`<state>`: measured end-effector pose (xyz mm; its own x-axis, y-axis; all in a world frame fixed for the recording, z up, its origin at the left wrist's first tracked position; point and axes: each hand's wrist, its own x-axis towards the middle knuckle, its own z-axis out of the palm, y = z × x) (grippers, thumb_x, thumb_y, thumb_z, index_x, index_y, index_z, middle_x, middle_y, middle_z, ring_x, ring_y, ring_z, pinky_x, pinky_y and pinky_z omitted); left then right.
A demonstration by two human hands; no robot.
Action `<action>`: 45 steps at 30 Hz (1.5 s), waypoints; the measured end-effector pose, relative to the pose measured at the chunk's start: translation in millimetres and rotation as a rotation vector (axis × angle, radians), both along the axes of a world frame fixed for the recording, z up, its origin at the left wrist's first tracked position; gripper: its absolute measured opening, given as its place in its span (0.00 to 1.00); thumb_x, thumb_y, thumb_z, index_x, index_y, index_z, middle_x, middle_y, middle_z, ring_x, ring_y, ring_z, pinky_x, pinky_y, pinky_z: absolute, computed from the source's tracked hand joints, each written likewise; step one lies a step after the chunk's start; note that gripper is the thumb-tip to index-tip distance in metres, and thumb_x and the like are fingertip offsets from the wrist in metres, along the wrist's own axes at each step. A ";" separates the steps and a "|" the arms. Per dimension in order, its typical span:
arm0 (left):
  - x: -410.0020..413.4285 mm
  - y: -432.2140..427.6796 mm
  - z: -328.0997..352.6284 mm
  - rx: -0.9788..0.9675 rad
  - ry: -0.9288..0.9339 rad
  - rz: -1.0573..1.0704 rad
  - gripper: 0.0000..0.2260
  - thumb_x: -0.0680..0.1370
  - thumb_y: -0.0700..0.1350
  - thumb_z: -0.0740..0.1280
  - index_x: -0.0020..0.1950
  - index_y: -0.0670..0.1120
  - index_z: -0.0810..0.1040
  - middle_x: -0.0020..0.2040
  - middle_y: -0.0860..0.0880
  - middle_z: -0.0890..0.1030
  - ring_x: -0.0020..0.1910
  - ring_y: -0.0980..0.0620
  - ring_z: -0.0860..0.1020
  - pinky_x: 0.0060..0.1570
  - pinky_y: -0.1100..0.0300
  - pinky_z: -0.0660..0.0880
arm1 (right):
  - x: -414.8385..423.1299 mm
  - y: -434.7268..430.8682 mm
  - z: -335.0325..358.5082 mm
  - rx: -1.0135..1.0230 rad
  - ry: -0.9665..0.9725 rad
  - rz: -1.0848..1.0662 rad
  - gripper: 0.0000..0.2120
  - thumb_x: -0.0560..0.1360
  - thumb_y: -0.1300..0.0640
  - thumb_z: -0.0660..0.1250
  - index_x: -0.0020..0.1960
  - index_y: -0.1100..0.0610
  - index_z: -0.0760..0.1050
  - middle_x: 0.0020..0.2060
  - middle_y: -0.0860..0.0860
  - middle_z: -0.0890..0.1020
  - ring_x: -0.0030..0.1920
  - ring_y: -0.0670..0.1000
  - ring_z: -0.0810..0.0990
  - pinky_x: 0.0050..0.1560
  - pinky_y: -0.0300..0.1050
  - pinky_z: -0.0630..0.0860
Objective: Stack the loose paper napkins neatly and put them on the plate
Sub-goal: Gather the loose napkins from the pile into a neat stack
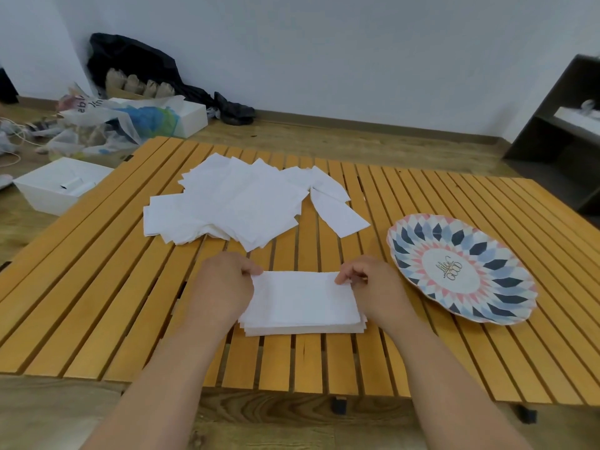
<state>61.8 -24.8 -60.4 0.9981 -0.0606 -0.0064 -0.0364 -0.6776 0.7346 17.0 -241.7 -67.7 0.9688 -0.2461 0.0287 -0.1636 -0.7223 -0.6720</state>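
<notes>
A small squared stack of white paper napkins lies on the slatted wooden table near its front edge. My left hand pinches the stack's far left corner. My right hand pinches its far right corner. Beyond the stack, a loose spread of white napkins covers the table's middle, with a few lying askew at the spread's right end. The plate, patterned in blue, pink and white with a white centre, sits to the right of my hands with nothing on it.
On the floor to the left stand a white open box, plastic bags and a black bag against the wall. A dark shelf unit stands at the right.
</notes>
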 end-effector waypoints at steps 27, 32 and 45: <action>121.5 21.3 -4.9 0.292 -0.084 0.233 0.14 0.74 0.53 0.69 0.55 0.47 0.79 0.54 0.44 0.80 0.54 0.43 0.77 0.48 0.52 0.72 | -4.8 5.3 1.2 -0.353 -0.017 0.155 0.12 0.77 0.47 0.63 0.58 0.49 0.75 0.58 0.43 0.74 0.60 0.46 0.70 0.63 0.43 0.64; 112.6 21.2 -0.7 0.160 -0.233 0.302 0.06 0.74 0.51 0.69 0.45 0.49 0.78 0.48 0.47 0.81 0.50 0.44 0.78 0.43 0.54 0.70 | -3.6 5.1 0.5 -0.351 0.002 0.173 0.13 0.77 0.46 0.63 0.60 0.48 0.74 0.60 0.43 0.73 0.63 0.46 0.69 0.64 0.43 0.63; -13.8 -7.8 75.1 -0.728 -0.114 0.072 0.12 0.75 0.38 0.65 0.37 0.54 0.76 0.35 0.56 0.78 0.41 0.54 0.74 0.42 0.58 0.69 | -6.6 5.8 35.3 0.781 -0.087 -0.096 0.23 0.74 0.46 0.68 0.67 0.46 0.68 0.60 0.42 0.76 0.61 0.44 0.74 0.57 0.41 0.71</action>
